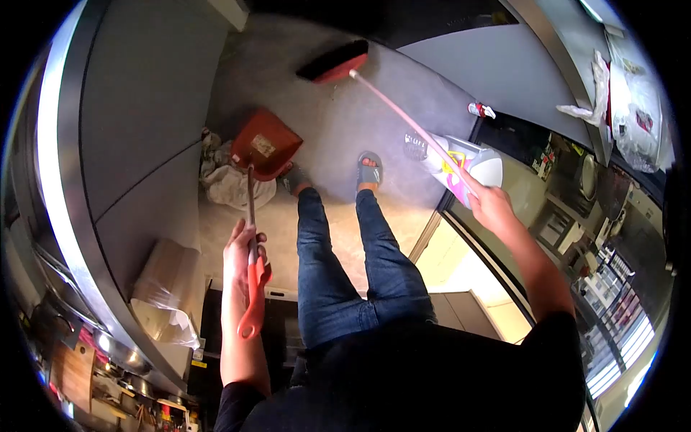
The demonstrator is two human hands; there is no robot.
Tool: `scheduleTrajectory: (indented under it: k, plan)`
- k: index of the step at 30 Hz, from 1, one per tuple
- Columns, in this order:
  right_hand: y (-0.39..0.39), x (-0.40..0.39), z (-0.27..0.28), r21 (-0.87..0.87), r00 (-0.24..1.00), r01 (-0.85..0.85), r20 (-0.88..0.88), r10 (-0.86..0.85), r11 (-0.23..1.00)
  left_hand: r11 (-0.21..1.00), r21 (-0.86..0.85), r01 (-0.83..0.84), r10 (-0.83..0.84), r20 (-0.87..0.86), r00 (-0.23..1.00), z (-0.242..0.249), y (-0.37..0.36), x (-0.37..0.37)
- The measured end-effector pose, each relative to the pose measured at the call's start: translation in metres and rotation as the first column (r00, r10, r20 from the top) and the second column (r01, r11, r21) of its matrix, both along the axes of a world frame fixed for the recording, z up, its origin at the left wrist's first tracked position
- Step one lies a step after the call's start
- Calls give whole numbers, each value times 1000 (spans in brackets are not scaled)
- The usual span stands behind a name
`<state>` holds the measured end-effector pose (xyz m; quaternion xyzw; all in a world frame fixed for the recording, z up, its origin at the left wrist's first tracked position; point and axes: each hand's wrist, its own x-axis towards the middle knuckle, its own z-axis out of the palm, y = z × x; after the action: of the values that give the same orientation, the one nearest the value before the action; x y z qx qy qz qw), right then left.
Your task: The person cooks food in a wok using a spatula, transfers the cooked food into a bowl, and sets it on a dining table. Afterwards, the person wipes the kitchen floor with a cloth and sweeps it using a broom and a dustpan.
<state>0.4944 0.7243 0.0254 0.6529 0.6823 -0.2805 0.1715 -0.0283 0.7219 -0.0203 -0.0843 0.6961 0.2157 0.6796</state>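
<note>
My left hand [241, 248] is wrapped round the grey pole of a red long-handled dustpan [281, 140], just above its red hooked grip. The dustpan's scoop is down by the floor on the left, overlapping a crumpled whitish cloth [234, 183]. In my right hand [491, 205] is the upper end of the pink pole of a broom [407, 115]. Its red head with black bristles rests on the grey floor, ahead of my feet and apart from the dustpan.
Beside the broom pole on the right stands a white plastic container [484, 162] with a pink and yellow label. Farther on is a small red and white spray bottle [481, 110]. Grey cabinet panels [147, 93] line the left. A clear plastic-wrapped bundle [169, 288] lies lower left.
</note>
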Motion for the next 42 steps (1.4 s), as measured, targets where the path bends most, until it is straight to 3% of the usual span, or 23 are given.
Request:
scheduleTrajectory:
  k: [4,6,8,9,12,13,16,17,20,23,26,30,34,36,37,38,39,40,41,42]
  plan:
    - [-13,-7,-71,-50,980,198,13,-197,979,998,31,52,-50,-76,996,6,50,44]
    - [-42,-12,-89,-207,930,348,-46,-364,914,988,149,32,-26,-45,999,2,65,50]
    - [-58,-39,-56,-299,933,352,33,-359,887,912,378,159,-154,-45,987,-25,63,43]
    - [-84,-36,-55,-297,930,358,25,-367,885,927,368,78,-115,80,990,-30,70,42]
    - [-118,-34,-30,-302,886,433,-32,-463,850,902,429,49,-116,133,984,-3,83,71]
    - [-117,-34,-17,-307,861,467,-57,-505,829,840,526,130,-189,60,980,-5,76,76]
    - [-108,-37,8,-243,810,537,-119,-574,808,634,411,655,-566,-330,756,9,72,85]
    - [-95,-40,15,-244,796,564,-92,-598,789,652,262,711,-610,-377,697,21,76,95]
    - [-91,-35,-3,-137,804,573,-99,-587,808,590,181,787,-623,-518,586,55,85,130]
    - [-97,-32,-22,-90,794,595,-90,-601,799,615,255,746,-563,-520,642,33,89,140]
    - [-100,-39,-27,-119,743,658,-61,-667,744,557,312,770,-565,-537,626,26,101,145]
    - [-110,-50,-41,-162,720,687,15,-694,709,383,159,910,-620,-686,381,22,117,150]
    - [-109,-64,-43,-181,701,703,12,-713,688,209,86,974,-602,-774,197,64,135,154]
    - [-104,-61,-36,-199,661,732,-29,-750,652,397,151,906,-651,-650,393,113,143,159]
    - [-107,-57,-40,-192,653,732,-77,-753,654,292,27,956,-668,-710,224,115,141,143]
    - [-112,-56,-42,-187,642,736,-114,-758,651,215,55,975,-545,-822,166,121,137,136]
    - [-114,-54,-39,-168,645,736,-118,-755,656,227,17,974,-604,-782,154,136,141,130]
    - [-117,-54,-43,-160,626,753,-123,-770,638,323,-45,945,-631,-755,179,130,143,108]
    - [-121,-52,-43,-170,605,769,-118,-788,616,153,-25,988,-532,-844,61,116,148,85]
    - [-121,-54,-46,-190,585,778,-125,-801,598,96,-59,994,-497,-868,-3,107,147,77]
